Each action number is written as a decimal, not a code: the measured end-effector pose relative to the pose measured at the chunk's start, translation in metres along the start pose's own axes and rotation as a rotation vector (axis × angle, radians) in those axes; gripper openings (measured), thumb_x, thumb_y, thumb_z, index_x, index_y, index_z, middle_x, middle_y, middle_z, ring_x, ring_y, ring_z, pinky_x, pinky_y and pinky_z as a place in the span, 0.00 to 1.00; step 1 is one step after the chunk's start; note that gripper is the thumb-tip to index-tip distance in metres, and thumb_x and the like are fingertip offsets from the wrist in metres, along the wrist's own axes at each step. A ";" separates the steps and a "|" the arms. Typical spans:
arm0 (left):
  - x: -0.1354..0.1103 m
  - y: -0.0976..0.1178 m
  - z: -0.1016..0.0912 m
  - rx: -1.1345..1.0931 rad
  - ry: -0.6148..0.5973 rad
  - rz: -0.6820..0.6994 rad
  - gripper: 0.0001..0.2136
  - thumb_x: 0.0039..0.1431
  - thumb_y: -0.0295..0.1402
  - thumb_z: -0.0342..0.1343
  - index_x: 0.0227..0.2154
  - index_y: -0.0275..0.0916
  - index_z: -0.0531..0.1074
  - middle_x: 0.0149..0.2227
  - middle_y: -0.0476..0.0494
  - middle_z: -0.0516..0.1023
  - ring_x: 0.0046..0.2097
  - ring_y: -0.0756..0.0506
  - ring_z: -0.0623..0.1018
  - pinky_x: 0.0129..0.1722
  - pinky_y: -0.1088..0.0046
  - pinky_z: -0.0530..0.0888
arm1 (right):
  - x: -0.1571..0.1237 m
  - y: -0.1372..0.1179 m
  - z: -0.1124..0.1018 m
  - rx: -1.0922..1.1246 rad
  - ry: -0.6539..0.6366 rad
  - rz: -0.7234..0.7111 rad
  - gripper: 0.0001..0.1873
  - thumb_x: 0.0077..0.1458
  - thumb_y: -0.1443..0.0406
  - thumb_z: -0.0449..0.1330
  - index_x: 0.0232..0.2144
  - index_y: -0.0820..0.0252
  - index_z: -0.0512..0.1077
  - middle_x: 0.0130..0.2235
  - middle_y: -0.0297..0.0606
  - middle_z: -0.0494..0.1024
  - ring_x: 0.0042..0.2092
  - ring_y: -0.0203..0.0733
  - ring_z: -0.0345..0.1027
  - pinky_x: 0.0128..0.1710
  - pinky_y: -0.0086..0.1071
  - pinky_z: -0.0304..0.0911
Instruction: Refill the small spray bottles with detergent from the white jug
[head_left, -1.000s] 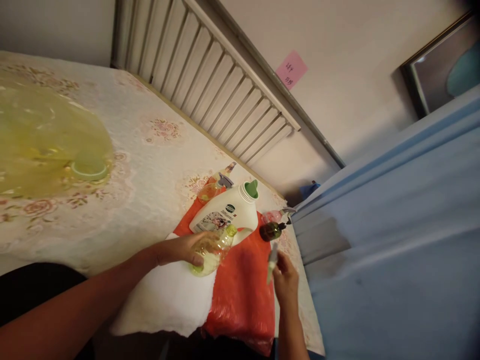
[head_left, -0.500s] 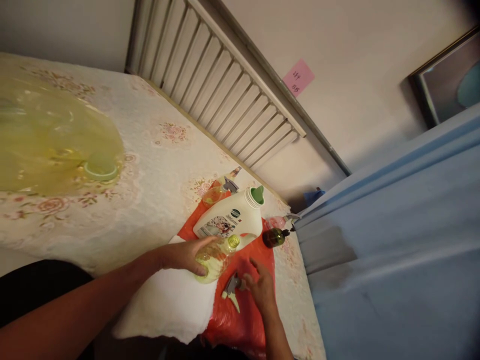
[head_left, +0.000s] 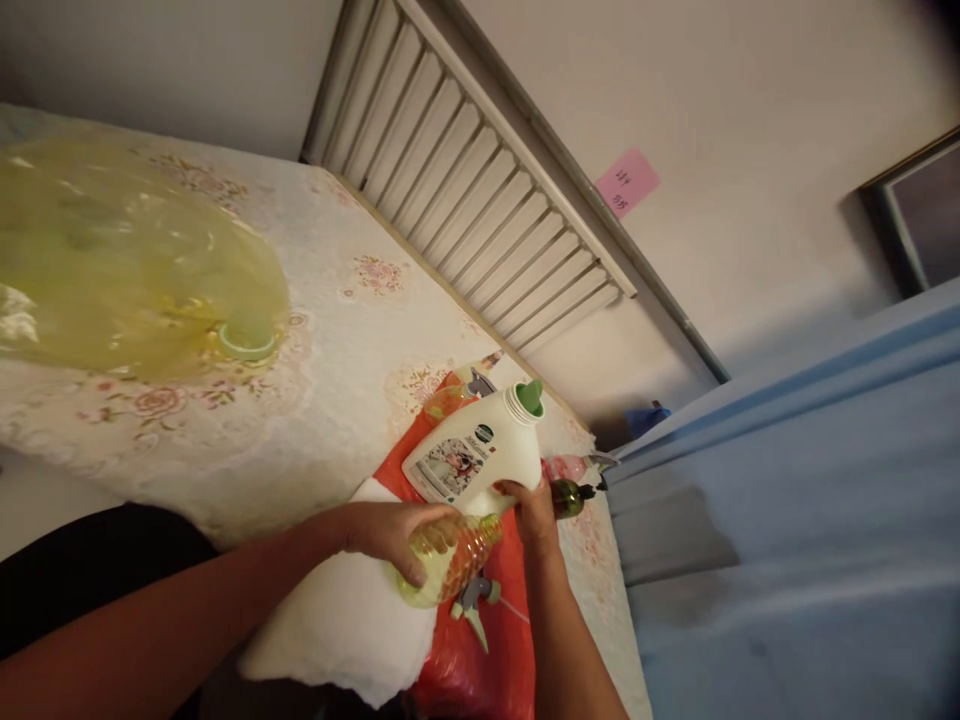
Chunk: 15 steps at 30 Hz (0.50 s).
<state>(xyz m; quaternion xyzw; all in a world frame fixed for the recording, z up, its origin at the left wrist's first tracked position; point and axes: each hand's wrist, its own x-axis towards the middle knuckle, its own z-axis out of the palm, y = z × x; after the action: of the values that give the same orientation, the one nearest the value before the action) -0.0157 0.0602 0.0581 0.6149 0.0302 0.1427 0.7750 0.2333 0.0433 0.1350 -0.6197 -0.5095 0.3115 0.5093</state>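
In the head view, the left forearm (head_left: 195,605) reaches in from the lower left, nearly straight at the wrist, and its hand (head_left: 394,540) has a grip on a yellowish clear bottle (head_left: 459,560). The thumb presses the near side while the fingers spread along the far side; the bottle's open neck points up and right in the picture.

The right forearm (head_left: 566,630) rises from the bottom edge, with the right hand (head_left: 534,512) bent leftward. Its grip is curled about the handle of a white jug (head_left: 510,450), though how firmly I cannot tell. The jug stands beyond the bottle on a red plastic sheet (head_left: 480,685), which lies on the flower-patterned surface (head_left: 345,390).

Between the forearms, a grey-and-pale spray head (head_left: 474,598) lies on the sheet, its thin tube pointing toward the right forearm. A white towel (head_left: 345,620) lies beneath the left hand, and a dark green bottle (head_left: 568,498) is just beside the right.
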 end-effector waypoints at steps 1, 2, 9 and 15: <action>0.000 0.000 0.000 0.016 0.001 -0.008 0.47 0.35 0.40 0.74 0.61 0.45 0.59 0.58 0.43 0.72 0.61 0.34 0.69 0.59 0.59 0.67 | 0.002 -0.001 0.002 -0.006 0.001 0.003 0.10 0.38 0.65 0.67 0.27 0.58 0.74 0.24 0.30 0.78 0.25 0.38 0.68 0.27 0.31 0.64; 0.000 0.000 0.001 0.033 0.004 -0.008 0.47 0.35 0.41 0.75 0.60 0.45 0.59 0.58 0.44 0.72 0.60 0.34 0.70 0.59 0.59 0.68 | 0.004 -0.003 0.004 -0.014 0.003 0.005 0.10 0.37 0.65 0.67 0.26 0.59 0.73 0.22 0.29 0.76 0.23 0.37 0.66 0.25 0.30 0.62; 0.002 -0.001 0.003 0.047 -0.028 0.053 0.45 0.37 0.41 0.74 0.60 0.46 0.62 0.58 0.44 0.72 0.60 0.33 0.70 0.59 0.58 0.68 | 0.008 -0.033 0.026 -0.083 0.017 -0.012 0.12 0.38 0.62 0.69 0.24 0.60 0.70 0.16 0.26 0.71 0.19 0.34 0.62 0.21 0.27 0.57; 0.000 0.004 0.004 -0.015 -0.059 0.059 0.44 0.39 0.41 0.73 0.61 0.48 0.62 0.57 0.46 0.74 0.59 0.33 0.72 0.56 0.58 0.71 | 0.010 -0.089 0.000 -0.118 0.087 -0.054 0.13 0.36 0.63 0.69 0.24 0.60 0.69 0.15 0.27 0.70 0.16 0.33 0.61 0.18 0.26 0.54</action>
<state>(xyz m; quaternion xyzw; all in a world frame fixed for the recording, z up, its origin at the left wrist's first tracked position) -0.0158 0.0571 0.0631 0.6135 -0.0121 0.1475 0.7757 0.2080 0.0490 0.2203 -0.6475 -0.5208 0.2400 0.5019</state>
